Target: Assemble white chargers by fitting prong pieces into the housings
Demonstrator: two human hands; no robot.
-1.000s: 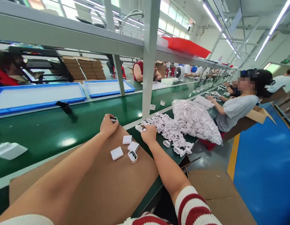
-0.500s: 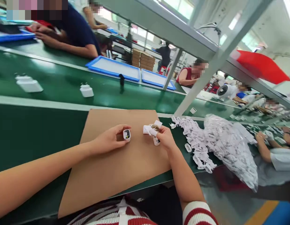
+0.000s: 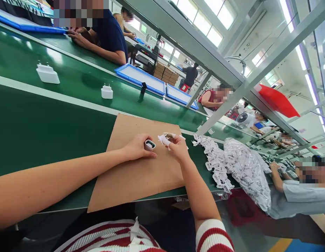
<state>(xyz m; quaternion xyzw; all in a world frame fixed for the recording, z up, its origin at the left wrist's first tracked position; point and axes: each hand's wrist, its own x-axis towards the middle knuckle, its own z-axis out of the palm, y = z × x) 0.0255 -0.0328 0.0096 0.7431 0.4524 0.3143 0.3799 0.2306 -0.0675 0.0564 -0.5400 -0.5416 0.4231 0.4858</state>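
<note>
My left hand (image 3: 137, 147) rests on a brown cardboard sheet (image 3: 136, 175) and grips a small white charger shell (image 3: 150, 144) with its open end facing up. Just to the right, my right hand (image 3: 178, 148) holds several small white plastic parts (image 3: 165, 139) between thumb and fingers, a few centimetres from the shell. A loose heap of the same white parts (image 3: 211, 155) lies on the green bench to the right of the cardboard.
A clear bag full of white parts (image 3: 249, 171) lies beyond the heap. Two white plug chargers (image 3: 106, 92) (image 3: 47, 74) stand on the green conveyor belt (image 3: 73, 84). Blue trays (image 3: 140, 77) and seated co-workers line the far side; another person (image 3: 299, 196) sits at right.
My head turned left and tilted. My right hand left the heap carrying white parts and came close to the shell in my left hand. The loose shells on the cardboard are no longer seen.
</note>
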